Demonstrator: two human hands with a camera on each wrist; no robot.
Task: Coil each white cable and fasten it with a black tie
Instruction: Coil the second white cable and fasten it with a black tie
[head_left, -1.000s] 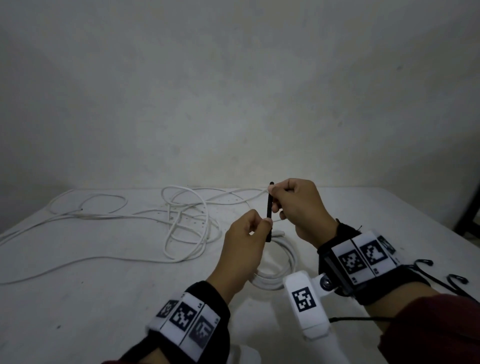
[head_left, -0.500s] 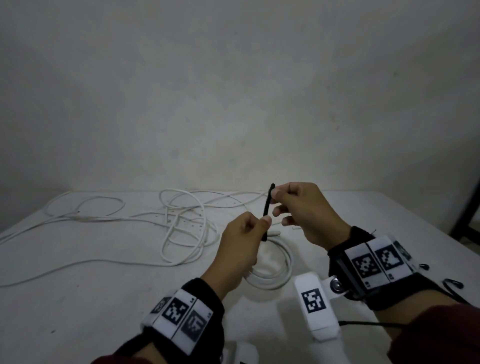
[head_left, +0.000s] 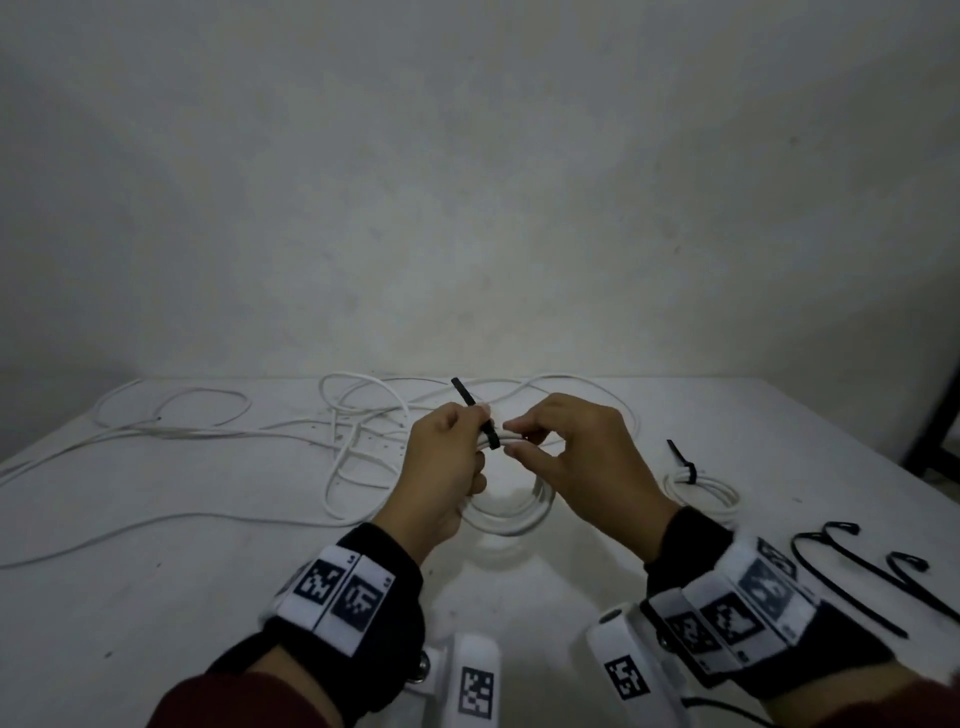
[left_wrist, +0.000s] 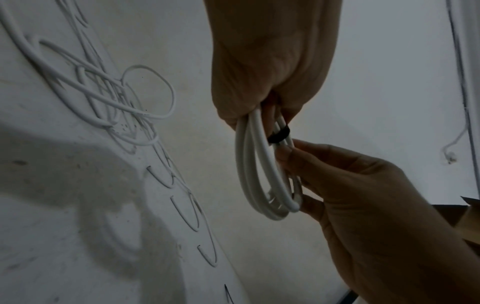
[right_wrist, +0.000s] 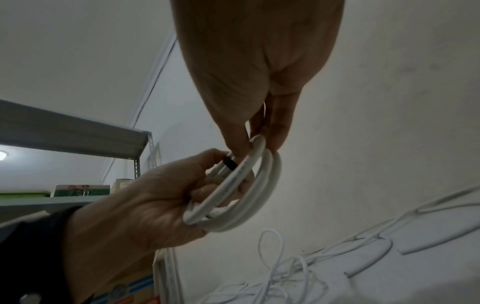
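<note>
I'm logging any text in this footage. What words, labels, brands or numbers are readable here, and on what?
None can be read.
Wristbands: black-and-white square code patterns only, no letters.
Box at the bottom of the right wrist view: coloured print, too blurred to read.
Packages on the shelf: too small to read.

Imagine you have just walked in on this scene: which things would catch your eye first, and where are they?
First, the left hand and right hand, raised mid-table, gripping a coiled white cable with a black tie wrapped round it. Next, the loose white cables sprawling behind and to the left. Then, on the right, a finished tied coil and spare black ties nearer the person.
</note>
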